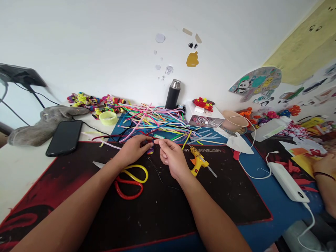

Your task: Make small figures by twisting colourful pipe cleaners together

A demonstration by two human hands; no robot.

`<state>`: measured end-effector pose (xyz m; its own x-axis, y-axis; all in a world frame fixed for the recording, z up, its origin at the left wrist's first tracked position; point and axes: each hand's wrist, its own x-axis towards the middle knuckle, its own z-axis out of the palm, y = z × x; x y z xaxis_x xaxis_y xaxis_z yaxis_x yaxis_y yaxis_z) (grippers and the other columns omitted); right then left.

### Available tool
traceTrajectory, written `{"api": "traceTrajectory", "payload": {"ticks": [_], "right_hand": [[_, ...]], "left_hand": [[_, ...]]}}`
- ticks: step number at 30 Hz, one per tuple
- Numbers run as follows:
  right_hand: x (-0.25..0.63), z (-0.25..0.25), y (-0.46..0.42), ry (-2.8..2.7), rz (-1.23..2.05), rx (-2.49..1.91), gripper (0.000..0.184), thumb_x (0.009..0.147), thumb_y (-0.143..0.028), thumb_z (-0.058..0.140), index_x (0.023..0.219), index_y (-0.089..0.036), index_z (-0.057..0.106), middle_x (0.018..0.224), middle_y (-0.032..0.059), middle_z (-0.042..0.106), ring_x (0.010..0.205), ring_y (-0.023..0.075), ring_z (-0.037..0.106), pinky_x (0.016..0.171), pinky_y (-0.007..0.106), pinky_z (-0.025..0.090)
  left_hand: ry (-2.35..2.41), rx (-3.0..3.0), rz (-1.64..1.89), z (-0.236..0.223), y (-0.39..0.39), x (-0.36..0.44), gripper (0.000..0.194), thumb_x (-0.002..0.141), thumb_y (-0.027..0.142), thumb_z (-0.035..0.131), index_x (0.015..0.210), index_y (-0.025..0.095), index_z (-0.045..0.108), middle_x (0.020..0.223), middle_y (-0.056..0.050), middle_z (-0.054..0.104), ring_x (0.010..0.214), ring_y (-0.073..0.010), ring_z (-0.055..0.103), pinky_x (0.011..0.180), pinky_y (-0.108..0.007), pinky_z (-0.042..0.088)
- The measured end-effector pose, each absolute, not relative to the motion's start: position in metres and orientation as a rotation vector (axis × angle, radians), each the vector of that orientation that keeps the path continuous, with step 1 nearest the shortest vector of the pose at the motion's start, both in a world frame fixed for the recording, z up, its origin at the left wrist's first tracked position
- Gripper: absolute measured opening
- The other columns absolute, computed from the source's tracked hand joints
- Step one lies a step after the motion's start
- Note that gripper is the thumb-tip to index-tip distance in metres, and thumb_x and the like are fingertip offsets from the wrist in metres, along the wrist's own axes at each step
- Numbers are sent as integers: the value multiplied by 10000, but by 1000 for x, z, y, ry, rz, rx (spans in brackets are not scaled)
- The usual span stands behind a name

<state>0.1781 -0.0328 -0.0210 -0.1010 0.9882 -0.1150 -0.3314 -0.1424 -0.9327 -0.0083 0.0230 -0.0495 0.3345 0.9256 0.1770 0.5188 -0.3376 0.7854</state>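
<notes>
My left hand (135, 148) is closed, with thumb and fingers pinched around a small purple-blue fuzzy piece (150, 151) that shows just below the fingertips. Close beside it, my right hand (172, 155) is curled with thumb against forefinger; whatever it pinches is too small to make out. Under my left forearm lie scissors (128, 189) with one yellow and one red handle loop, their blade pointing left. A yellow hot glue gun (198, 161) with a clear glue stick rests right of my right hand. Beyond both hands spreads a heap of colourful pipe cleaners (154, 119).
A black mat (147, 217) covers the desk. Left are a phone (64, 138), a grey cloth bundle (39, 127) and a tape roll (108, 118). Behind stand a black flask (173, 94) and a white box (206, 117). Right lies a power bank (287, 182), near another person's arm (325, 178).
</notes>
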Motion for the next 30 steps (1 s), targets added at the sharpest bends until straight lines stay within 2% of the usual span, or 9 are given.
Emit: {"api": "traceTrajectory", "payload": {"ticks": [5, 8, 18, 22, 30], "right_hand": [[179, -20, -31, -920, 1502, -1000, 443, 812, -574, 846, 963, -163, 776, 540, -100, 379, 457, 57, 258, 451, 241, 160], [179, -20, -32, -914, 1498, -998, 444, 824, -563, 839, 993, -156, 778, 538, -104, 376, 454, 55, 257, 455, 242, 155], [179, -20, -32, -922, 1499, -1006, 456, 815, -573, 846, 1010, -164, 789, 548, -99, 383, 460, 60, 260, 443, 238, 171], [179, -20, -31, -929, 1485, -1013, 454, 814, -586, 846, 986, -170, 785, 551, -98, 379, 460, 60, 260, 439, 235, 180], [178, -19, -32, -925, 1481, -1013, 427, 812, -575, 847, 943, -174, 777, 557, -96, 373, 464, 57, 256, 443, 237, 163]], "left_hand": [[1210, 2161, 773, -55, 24, -16, 705, 913, 688, 672, 1425, 203, 678, 1326, -153, 734, 1152, -342, 684, 999, -470, 538], [1173, 2275, 733, -59, 25, -18, 806, 863, 709, 732, 1481, 202, 630, 1406, -172, 692, 1301, -380, 625, 1115, -532, 494], [1123, 2424, 655, -60, 24, -17, 659, 867, 347, 783, 1485, 206, 603, 1461, -151, 665, 1362, -365, 578, 1170, -543, 466], [1127, 2431, 658, -62, 24, -17, 633, 872, 311, 749, 1473, 176, 604, 1435, -162, 674, 1334, -363, 585, 1156, -549, 477], [1113, 2429, 714, -64, 24, -17, 622, 889, 282, 690, 1496, 204, 578, 1431, -144, 675, 1343, -355, 580, 1153, -548, 481]]}}
